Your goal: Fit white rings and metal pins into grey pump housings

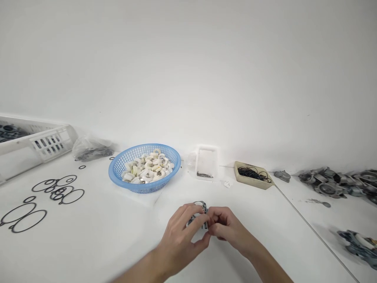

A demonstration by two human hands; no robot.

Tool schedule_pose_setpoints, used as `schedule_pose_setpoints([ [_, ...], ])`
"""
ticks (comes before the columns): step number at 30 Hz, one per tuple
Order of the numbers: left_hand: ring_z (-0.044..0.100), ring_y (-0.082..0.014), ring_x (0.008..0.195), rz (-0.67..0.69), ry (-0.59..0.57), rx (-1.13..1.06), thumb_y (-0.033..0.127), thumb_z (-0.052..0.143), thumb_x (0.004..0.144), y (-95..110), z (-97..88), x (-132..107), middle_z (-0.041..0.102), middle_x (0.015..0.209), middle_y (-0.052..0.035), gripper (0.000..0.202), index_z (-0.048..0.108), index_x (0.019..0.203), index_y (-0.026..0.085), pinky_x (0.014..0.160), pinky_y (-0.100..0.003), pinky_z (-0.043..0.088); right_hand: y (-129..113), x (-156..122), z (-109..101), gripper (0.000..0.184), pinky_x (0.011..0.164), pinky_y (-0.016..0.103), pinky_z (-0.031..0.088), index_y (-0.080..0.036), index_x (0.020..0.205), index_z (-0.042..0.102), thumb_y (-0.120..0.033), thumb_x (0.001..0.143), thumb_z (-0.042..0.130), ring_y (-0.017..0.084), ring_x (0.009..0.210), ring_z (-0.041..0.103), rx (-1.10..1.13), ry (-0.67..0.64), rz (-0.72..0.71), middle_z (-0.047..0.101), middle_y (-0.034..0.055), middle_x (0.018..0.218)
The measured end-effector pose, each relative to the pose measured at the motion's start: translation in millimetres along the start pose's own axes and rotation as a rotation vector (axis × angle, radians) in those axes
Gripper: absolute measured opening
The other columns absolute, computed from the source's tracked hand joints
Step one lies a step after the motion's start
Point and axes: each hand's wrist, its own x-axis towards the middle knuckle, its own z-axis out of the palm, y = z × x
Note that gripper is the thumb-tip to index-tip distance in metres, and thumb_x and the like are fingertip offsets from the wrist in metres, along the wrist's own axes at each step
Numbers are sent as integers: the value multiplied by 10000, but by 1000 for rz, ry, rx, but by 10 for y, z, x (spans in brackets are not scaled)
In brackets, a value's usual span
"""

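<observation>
Both hands closed on small grey part (201, 214) near front edge of table (118, 236): left hand (179, 236) pinching it, right hand (225, 228) fingertips working its side. Blue basket (144, 167) of white rings at back still full; finished castings (332, 182) piled at right edge; much apparently left

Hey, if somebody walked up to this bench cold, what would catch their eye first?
Most likely the blue basket heaped with white rings, left of centre near the wall. Next, the two hands at the near edge: the left hand and right hand meet around a small grey metal part. Black O-rings lie scattered on the white table at left, and grey metal castings pile up at far right.
</observation>
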Motion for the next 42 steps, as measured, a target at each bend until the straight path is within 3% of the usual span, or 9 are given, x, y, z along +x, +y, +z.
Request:
schedule_pose_setpoints([
  [8,667,-205,901,22,45,-47,63,675,925,15,-9,25,699,1030,-77,285,646,1159,223,769,-333,592,-51,-17,-26,82,505,225,220,-184,809,599,-191,755,659,75,554,307,89,-46,-3,468,-53,677],
  [11,665,-199,900,11,53,-51,89,691,949,15,-13,37,700,1033,-72,251,652,1155,227,769,-328,587,-67,-36,-29,165,505,220,237,-204,905,590,-223,799,715,83,588,366,116,-20,-23,543,-35,775],
  [16,671,-210,959,-4,7,-59,93,675,961,-11,-15,8,690,1096,-80,320,648,1237,253,814,-337,592,-69,-43,21,243,512,224,268,-204,902,613,-330,838,811,96,598,383,85,85,-59,581,-23,732],
  [18,673,-239,1042,-90,-72,-64,134,716,926,-37,-25,-1,667,1186,-94,418,626,1309,275,847,-353,602,-69,-31,11,282,504,229,254,-204,890,605,-369,833,826,86,576,382,80,151,-64,621,-9,780],
  [22,612,-319,1274,-425,-249,-97,267,787,849,-127,-71,42,584,1414,-118,635,549,1436,275,1009,-429,578,-31,34,-99,332,489,239,206,-211,979,676,-434,803,847,50,517,351,40,393,-78,670,19,946],
  [25,614,-296,1269,-594,-369,-223,298,757,875,-211,-99,111,627,1378,-73,529,594,1379,287,1059,-414,538,51,109,-173,359,477,242,196,-188,915,717,-471,755,870,43,502,345,4,507,-64,662,26,936],
  [30,657,-241,1107,-657,-443,-392,300,719,910,-313,-80,166,693,1225,-20,314,679,1221,307,943,-339,529,153,188,-131,362,456,237,187,-177,840,694,-479,730,861,53,489,354,41,481,-38,632,10,835],
  [35,652,-237,1060,-720,-419,-473,391,723,927,-373,-32,130,702,1181,-23,290,696,1201,299,907,-333,521,153,206,-52,337,471,231,190,-178,833,679,-455,733,844,53,497,347,87,500,-15,616,-5,804],
  [42,645,-240,1077,-775,-413,-556,372,774,873,-386,-9,129,701,1180,-19,332,700,1186,291,963,-360,501,187,238,-45,343,472,229,199,-187,854,684,-459,727,849,54,491,343,100,503,-2,611,-15,791],
])
